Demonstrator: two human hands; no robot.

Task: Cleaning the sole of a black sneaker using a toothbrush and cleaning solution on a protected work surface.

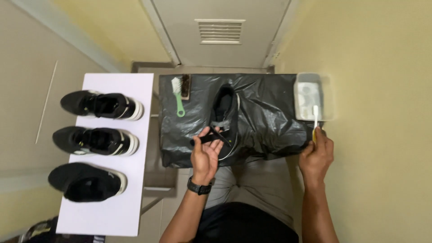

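A black shoe (225,108) with a white sole edge lies on a table covered with black plastic sheet (265,117). My left hand (204,155) rests at the shoe's near end, fingers around what looks like its tongue or heel. My right hand (317,155) holds a small toothbrush (315,119) with a yellow handle, its head reaching into a clear plastic container (310,96) at the table's right edge. I wear a black watch (199,186) on the left wrist.
A green-handled scrub brush (178,96) lies on the plastic at the back left. A white table (112,198) on the left carries three black shoes (101,105) in a row. A door (220,31) with a vent stands ahead, walls close on both sides.
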